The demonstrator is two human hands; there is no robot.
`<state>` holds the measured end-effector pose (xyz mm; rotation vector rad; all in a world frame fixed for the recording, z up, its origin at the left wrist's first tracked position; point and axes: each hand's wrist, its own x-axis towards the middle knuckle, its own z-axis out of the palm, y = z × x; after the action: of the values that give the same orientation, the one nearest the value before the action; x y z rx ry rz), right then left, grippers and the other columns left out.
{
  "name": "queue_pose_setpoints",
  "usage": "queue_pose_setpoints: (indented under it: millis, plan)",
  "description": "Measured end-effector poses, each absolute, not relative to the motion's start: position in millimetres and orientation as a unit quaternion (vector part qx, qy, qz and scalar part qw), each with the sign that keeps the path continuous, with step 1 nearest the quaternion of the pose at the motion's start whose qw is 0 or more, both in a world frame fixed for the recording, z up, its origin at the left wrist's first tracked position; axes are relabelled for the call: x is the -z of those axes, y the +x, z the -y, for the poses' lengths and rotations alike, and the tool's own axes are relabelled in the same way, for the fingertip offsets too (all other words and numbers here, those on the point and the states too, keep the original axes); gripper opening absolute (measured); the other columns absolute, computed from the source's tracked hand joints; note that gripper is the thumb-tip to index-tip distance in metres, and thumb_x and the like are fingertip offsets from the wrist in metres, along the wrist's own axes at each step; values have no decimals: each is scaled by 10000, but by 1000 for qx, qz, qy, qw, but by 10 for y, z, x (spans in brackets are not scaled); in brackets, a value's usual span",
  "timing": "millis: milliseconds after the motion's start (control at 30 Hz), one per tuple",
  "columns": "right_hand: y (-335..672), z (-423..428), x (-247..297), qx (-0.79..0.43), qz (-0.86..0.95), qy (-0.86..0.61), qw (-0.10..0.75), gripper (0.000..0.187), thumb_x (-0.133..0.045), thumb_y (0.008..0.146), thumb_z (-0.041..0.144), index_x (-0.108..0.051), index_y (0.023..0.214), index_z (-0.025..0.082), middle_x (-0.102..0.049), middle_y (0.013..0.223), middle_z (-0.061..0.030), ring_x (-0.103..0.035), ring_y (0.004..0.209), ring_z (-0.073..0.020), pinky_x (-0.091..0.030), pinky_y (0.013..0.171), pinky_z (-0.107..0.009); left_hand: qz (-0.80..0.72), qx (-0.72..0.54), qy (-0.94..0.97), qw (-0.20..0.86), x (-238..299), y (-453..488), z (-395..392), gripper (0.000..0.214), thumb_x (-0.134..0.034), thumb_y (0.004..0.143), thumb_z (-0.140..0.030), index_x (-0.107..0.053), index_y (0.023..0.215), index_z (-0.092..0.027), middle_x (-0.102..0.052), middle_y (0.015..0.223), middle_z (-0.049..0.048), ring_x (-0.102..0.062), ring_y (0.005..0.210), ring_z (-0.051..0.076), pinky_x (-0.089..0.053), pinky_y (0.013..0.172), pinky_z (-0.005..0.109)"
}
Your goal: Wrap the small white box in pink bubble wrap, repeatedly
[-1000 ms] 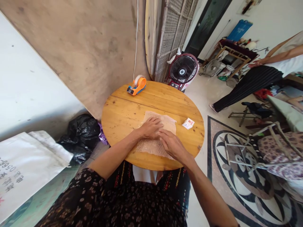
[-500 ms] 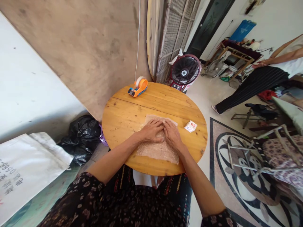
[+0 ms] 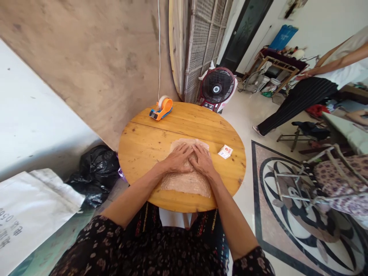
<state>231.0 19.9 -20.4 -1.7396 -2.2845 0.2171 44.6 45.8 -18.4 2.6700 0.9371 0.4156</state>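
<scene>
In the head view, a translucent, pinkish sheet of textured plastic wrap (image 3: 186,186) lies at the centre of the frame, on the near half of a round, yellow-brown wooden table (image 3: 143,143). The person's left hand (image 3: 178,158) rests palm down on the wrap, its fingers extended and slightly spread, pointing toward the upper right. The right hand (image 3: 203,160) lies flat just beside it, fingers extended with small gaps, pointing toward the upper left; the thumbs come close together between the hands. Neither hand shows a pinch; whether anything lies beneath the palms cannot be told.

Right of the wrap, well apart from it, sits a small white box with red print (image 3: 225,151). Above centre, near the table's far edge, stands an orange-and-blue tape dispenser (image 3: 165,108) with a roll in it. A dark-red round fan (image 3: 217,87) stands beyond the table.
</scene>
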Motion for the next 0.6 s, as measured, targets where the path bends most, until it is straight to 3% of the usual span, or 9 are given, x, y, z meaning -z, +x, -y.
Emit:
queue_pose_setpoints:
  millis: [133, 333, 600]
  plan:
    - [2273, -188, 202, -61, 780, -612, 112, 647, -470, 895, 464, -372, 1457, 160, -322, 1543, -122, -226, 1434, -275, -180, 1147, -450, -368, -108, 914, 135, 196, 449, -447, 980, -567, 747, -665, -191, 1504, -169, -232, 1541, 235, -168, 1439, 401, -157, 1134, 550]
    - [2240, -174, 195, -41, 776, -621, 97, 650, -467, 894, 507, -393, 1445, 172, -309, 1548, -127, -202, 1440, -297, -179, 1139, -476, -400, -75, 905, 123, 186, 438, -477, 1025, -572, 694, -739, -241, 1494, -191, -207, 1545, 247, -134, 1433, 440, -129, 1109, 609]
    - [2241, -170, 210, -27, 777, -621, 97, 619, -429, 909, 527, -417, 1428, 189, -326, 1541, -120, -218, 1434, -304, -192, 1129, -481, -383, -41, 918, 97, 79, 323, -394, 913, -559, 697, -739, -386, 1421, -211, -310, 1508, 214, -225, 1402, 422, -131, 1102, 613]
